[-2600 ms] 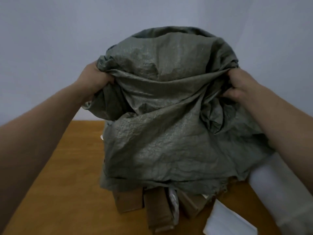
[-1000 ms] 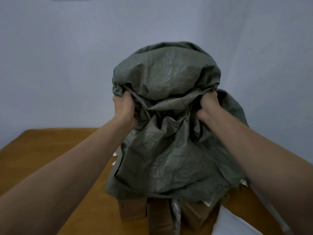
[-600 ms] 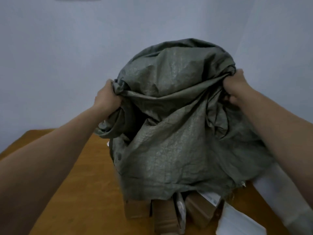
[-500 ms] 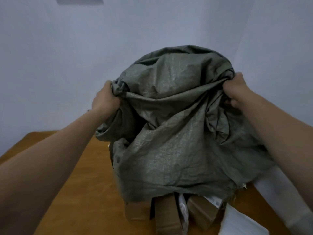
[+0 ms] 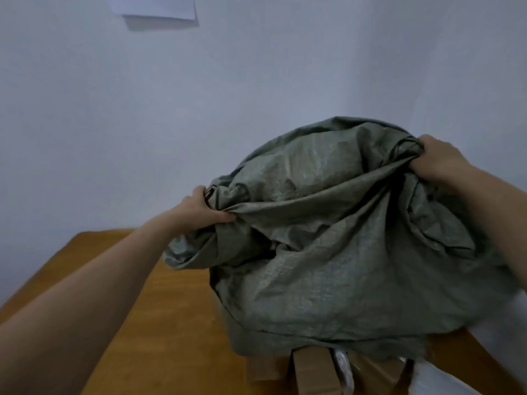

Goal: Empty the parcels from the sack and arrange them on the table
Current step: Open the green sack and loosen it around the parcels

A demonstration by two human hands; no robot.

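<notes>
under the draped sack (image 5: 328,252), brown parcels (image 5: 313,369) on the wooden table (image 5: 171,323)

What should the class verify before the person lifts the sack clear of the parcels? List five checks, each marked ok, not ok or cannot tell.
1. Grip of left hand on sack: ok.
2. Grip of right hand on sack: ok.
3. Sack mouth down over table: ok.
4. Some brown parcels out below the hem: ok.
5. Sack emptied: cannot tell, cloth hides its inside.
</notes>
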